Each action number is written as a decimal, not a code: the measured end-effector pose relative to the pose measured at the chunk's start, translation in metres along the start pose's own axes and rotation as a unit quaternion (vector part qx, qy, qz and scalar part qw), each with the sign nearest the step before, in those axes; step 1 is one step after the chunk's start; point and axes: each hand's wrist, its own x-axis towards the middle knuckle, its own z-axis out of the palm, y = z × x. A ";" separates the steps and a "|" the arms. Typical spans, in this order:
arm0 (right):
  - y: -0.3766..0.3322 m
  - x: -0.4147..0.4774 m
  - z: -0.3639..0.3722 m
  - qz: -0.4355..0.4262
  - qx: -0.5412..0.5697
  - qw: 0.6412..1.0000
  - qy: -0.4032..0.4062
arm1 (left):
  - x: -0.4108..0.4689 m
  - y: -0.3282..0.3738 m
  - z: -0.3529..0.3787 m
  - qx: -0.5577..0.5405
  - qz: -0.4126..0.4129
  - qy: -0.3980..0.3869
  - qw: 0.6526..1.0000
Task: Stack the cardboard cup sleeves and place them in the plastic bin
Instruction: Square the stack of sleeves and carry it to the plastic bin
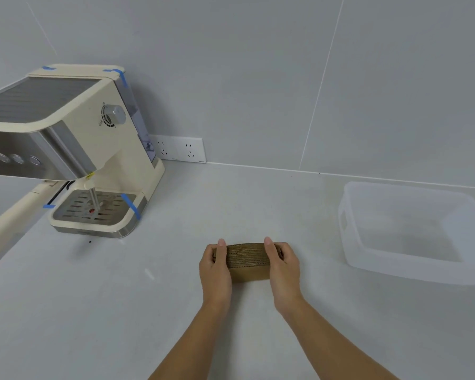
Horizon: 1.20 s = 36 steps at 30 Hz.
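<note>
A stack of brown cardboard cup sleeves [246, 260] stands on edge on the white counter, near the middle of the view. My left hand [215, 266] clasps its left end and my right hand [282, 263] clasps its right end, thumbs over the top. The ends of the stack are hidden behind my fingers. A translucent plastic bin [353, 250] sits on the counter to the right, apart from the stack, and nothing shows inside it.
A cream and steel espresso machine [74, 149] with blue tape strips stands at the left against the tiled wall. Its portafilter handle [11, 220] juts toward the near left. A double wall socket [181, 149] sits behind it.
</note>
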 end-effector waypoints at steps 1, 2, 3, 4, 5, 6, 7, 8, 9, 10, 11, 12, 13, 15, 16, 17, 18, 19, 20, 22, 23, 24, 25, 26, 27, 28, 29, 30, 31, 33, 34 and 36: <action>-0.001 0.001 0.003 0.004 -0.010 1.000 0.012 | -0.001 0.002 0.003 0.000 -0.001 0.017 1.000; -0.003 0.002 0.006 0.006 -0.017 1.000 0.020 | 0.000 0.004 0.006 -0.005 -0.003 0.029 1.000; -0.005 0.002 0.008 0.005 -0.021 0.999 0.029 | 0.001 0.006 0.007 -0.008 -0.005 0.038 0.999; -0.008 0.003 0.010 0.005 -0.022 0.999 0.039 | 0.003 0.008 0.008 -0.008 -0.007 0.044 0.999; -0.011 0.004 0.011 0.008 -0.020 0.999 0.050 | 0.003 0.010 0.009 -0.004 -0.011 0.048 0.999; -0.014 0.006 0.012 0.016 -0.015 0.998 0.057 | 0.004 0.013 0.009 -0.004 -0.016 0.050 0.999; -0.017 0.006 0.013 0.026 -0.008 0.998 0.058 | 0.004 0.015 0.009 -0.008 -0.023 0.051 0.998; -0.021 0.006 0.014 0.033 -0.004 0.998 0.053 | 0.004 0.018 0.010 -0.012 -0.028 0.052 0.998; -0.023 0.006 0.014 0.032 -0.002 0.998 0.048 | 0.004 0.021 0.010 -0.015 -0.030 0.053 0.998; -0.025 0.005 0.013 0.022 0.001 0.999 0.045 | 0.005 0.024 0.009 -0.018 -0.027 0.051 0.998; -0.026 0.004 0.012 0.001 0.009 0.999 0.046 | 0.005 0.025 0.007 -0.022 -0.018 0.044 0.999; -0.025 0.003 0.010 -0.029 0.018 0.998 0.045 | 0.005 0.024 0.004 -0.023 -0.003 0.028 0.999; -0.022 0.001 0.008 -0.058 0.022 0.997 0.038 | 0.003 0.022 0.001 -0.018 0.017 0.003 1.000; -0.013 -0.005 0.003 -0.084 0.012 0.996 0.018 | -0.002 0.011 -0.006 0.004 0.043 -0.054 0.998; -0.006 -0.007 0.001 -0.081 0.001 0.997 0.011 | -0.004 0.004 -0.009 0.009 0.040 -0.074 0.996; 0.000 -0.007 -0.002 -0.071 -0.013 0.997 0.008 | -0.005 -0.002 -0.011 0.008 0.030 -0.085 0.996; 0.003 -0.007 -0.004 -0.058 -0.025 0.998 0.006 | -0.005 -0.006 -0.012 0.009 0.024 -0.091 0.996; 0.003 -0.005 -0.005 -0.041 -0.029 0.999 0.002 | -0.005 -0.007 -0.011 0.013 0.022 -0.094 0.995; 0.001 -0.002 -0.005 -0.024 -0.022 0.999 -0.003 | -0.003 -0.006 -0.009 0.011 0.018 -0.088 0.996; -0.005 0.003 -0.003 0.006 -0.017 1.000 0.001 | -0.002 -0.001 -0.002 0.011 0.001 -0.047 0.999; -0.008 0.005 -0.002 0.022 -0.022 0.999 0.009 | -0.002 0.002 0.003 0.016 -0.010 -0.023 1.000; -0.010 0.007 -0.001 0.041 -0.023 0.999 0.020 | -0.002 0.004 0.007 0.019 -0.025 0.001 1.000; -0.012 0.007 0.001 0.063 -0.024 0.997 0.032 | -0.003 0.007 0.011 0.016 -0.041 0.023 0.999; -0.015 0.007 0.002 0.081 -0.023 0.996 0.041 | -0.002 0.010 0.014 0.007 -0.051 0.041 0.998; -0.017 0.006 0.002 0.091 -0.019 0.995 0.043 | -0.002 0.014 0.015 -0.001 -0.051 0.051 0.997; -0.020 0.005 0.002 0.088 -0.012 0.995 0.038 | -0.001 0.018 0.014 -0.009 -0.042 0.050 0.998; -0.024 0.004 0.002 0.075 -0.003 0.997 0.031 | -0.001 0.022 0.013 -0.015 -0.027 0.046 0.998; -0.027 0.004 0.001 0.049 0.005 0.999 0.022 | 0.000 0.024 0.010 -0.018 -0.010 0.040 0.999; -0.027 0.002 0.000 0.016 0.001 1.000 0.013 | 0.000 0.023 0.005 -0.016 0.007 0.032 0.999; -0.018 -0.006 -0.003 -0.048 -0.027 0.998 -0.006 | -0.005 0.013 -0.004 0.004 0.034 0.002 0.999; -0.010 -0.010 -0.005 -0.066 -0.037 0.997 -0.010 | -0.008 0.005 -0.008 0.014 0.042 -0.020 0.999; 0.004 -0.016 -0.009 -0.065 -0.038 0.997 -0.009 | -0.013 -0.006 -0.015 0.031 0.052 -0.062 0.996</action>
